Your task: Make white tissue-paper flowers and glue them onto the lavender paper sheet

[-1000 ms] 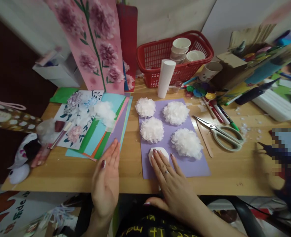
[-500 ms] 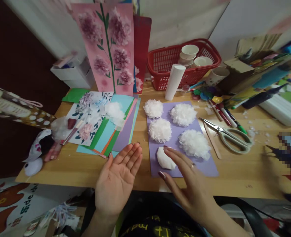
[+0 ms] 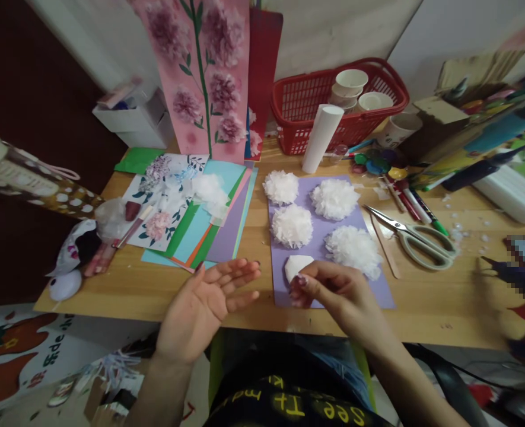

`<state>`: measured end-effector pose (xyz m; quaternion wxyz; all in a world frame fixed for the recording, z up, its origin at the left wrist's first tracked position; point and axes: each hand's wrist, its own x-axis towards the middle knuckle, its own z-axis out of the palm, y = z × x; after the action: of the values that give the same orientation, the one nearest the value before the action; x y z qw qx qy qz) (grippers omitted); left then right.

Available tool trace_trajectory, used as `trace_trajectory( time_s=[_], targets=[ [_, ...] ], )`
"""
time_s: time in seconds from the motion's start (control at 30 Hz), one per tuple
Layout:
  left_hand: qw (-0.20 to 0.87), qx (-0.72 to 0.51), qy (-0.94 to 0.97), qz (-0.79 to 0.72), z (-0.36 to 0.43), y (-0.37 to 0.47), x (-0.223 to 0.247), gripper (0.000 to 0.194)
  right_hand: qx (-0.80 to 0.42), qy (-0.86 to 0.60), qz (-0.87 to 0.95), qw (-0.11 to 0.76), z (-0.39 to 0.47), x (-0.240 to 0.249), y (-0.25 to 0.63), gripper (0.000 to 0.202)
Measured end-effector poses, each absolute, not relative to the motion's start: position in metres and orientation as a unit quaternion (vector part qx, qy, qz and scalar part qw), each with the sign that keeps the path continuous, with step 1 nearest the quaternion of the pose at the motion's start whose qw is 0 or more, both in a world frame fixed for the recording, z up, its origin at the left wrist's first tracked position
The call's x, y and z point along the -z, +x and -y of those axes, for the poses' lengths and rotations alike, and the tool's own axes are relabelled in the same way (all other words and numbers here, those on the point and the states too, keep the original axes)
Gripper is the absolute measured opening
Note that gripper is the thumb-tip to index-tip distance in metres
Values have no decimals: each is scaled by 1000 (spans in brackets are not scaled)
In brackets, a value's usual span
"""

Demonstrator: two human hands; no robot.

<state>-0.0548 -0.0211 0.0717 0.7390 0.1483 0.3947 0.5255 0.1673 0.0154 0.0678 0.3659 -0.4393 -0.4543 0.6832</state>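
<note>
"Checking in: which step?"
"Handling the white pad (image 3: pixel 298 265), I judge. It lies at the purple sheet's (image 3: pixel 318 231) near-left corner, partly covered by my right hand (image 3: pixel 344 296). Those fingers (image 3: pixel 320 289) are narrow; contents, I cannot tell. Left hand (image 3: pixel 200 314): wide, nothing held."
"Next move?"
"Likely a light pinch, clear of the four white puffs (image 3: pixel 292 226)."

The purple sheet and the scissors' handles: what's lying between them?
A flat wooden stick lies between the purple sheet and the scissors' handles, as the head view shows.
</note>
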Motion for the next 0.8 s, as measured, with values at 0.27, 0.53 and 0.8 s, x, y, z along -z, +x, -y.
trace_trajectory(
  time_s=[0.27, 0.53, 0.8],
  targets=[
    [661, -638, 27, -395, 12, -82, -82, 30, -544, -550, 427, 468, -15, -74, 169, 22],
    [743, -636, -84, -190, 14, -64, -81, 50, -671, -424, 473, 382, -8, -59, 127, 19],
    [716, -601, 153, -322, 22, -25, -54, 34, -830, -365, 175, 383, -7, -41, 62, 36]
  ],
)
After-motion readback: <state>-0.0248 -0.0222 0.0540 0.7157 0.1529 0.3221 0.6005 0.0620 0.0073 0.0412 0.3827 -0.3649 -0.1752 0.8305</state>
